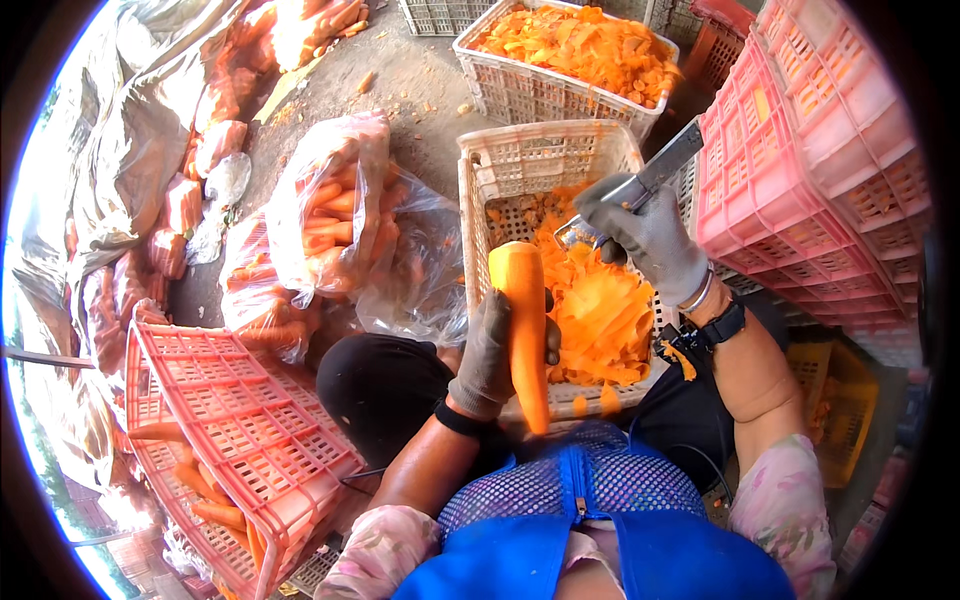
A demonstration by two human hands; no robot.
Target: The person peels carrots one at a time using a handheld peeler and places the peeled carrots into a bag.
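Observation:
In my gloved left hand is a large peeled carrot, its thick end up and its narrow tip towards me. My right hand, also gloved, grips a metal knife-like tool whose broad flat part points up and to the right. Below that fist a bent metal wire part shows, possibly a peeler head; the fingers hide the join. The tool is apart from the carrot. Both hands are above a white plastic crate that holds a heap of orange carrot peelings.
Behind stands another white crate heaped with peelings. Pink crates are stacked at the right. A pink crate with carrots is at my left. Plastic bags of carrots lie ahead on the left. A yellow crate sits lower right.

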